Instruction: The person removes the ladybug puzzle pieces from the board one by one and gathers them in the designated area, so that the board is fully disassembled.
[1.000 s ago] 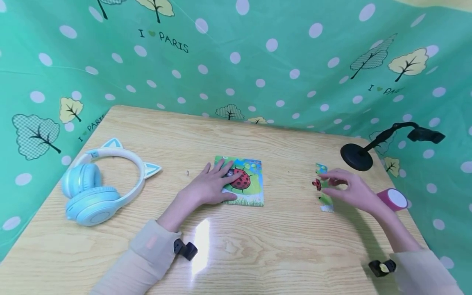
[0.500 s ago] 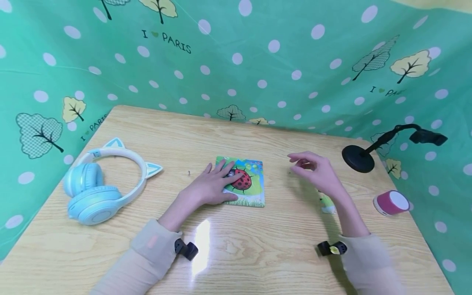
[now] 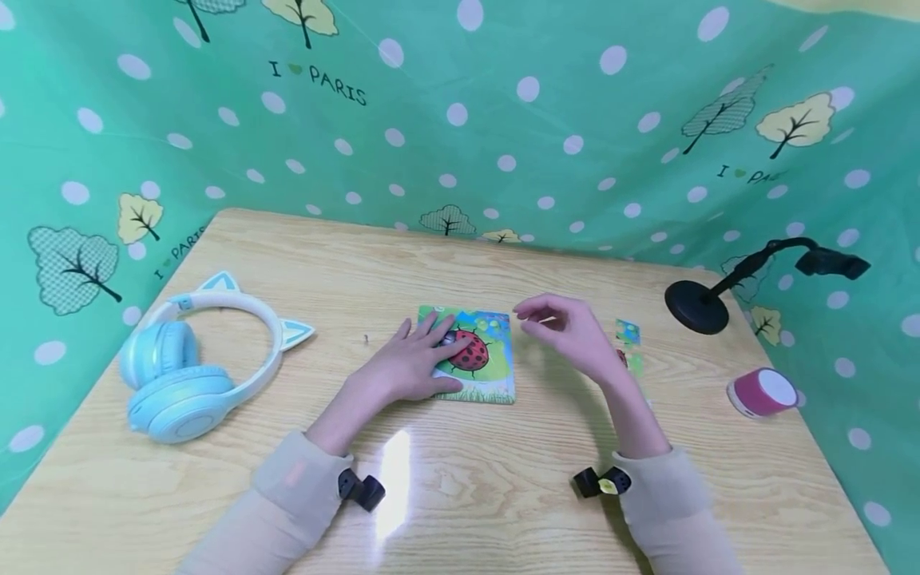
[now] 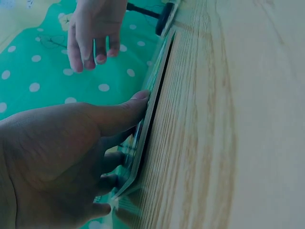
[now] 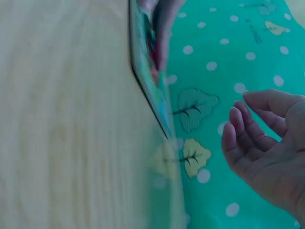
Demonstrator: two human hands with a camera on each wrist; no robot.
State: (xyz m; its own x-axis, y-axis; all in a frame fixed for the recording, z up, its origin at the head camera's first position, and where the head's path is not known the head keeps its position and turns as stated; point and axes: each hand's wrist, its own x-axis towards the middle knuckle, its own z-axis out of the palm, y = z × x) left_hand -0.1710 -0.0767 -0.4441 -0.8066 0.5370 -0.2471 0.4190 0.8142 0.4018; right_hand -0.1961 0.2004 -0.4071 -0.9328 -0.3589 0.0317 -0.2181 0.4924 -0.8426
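Note:
A square ladybug picture puzzle (image 3: 494,369) lies flat on the table in the head view. My left hand (image 3: 404,366) rests on its left half with the fingers spread, covering part of the ladybug. In the left wrist view, the thumb lies along the near edge of the puzzle board (image 4: 151,107). Just right of the puzzle, my right hand (image 3: 564,326) hovers above the table. The right wrist view shows the right hand (image 5: 271,148) with loosely bent fingers and nothing between them. Puzzle pieces (image 3: 628,331) lie farther right, partly hidden behind the right forearm.
Blue cat-ear headphones (image 3: 208,359) lie on the left of the wooden table (image 3: 460,495). A black desk lamp (image 3: 697,307) stands at the back right, with a pink cylinder (image 3: 763,393) in front of it. A green dotted cloth (image 3: 460,144) hangs behind.
The right hand has moved left from the puzzle pieces to beside the ladybug puzzle, showing nothing in its fingers. The left hand has stayed on the puzzle.

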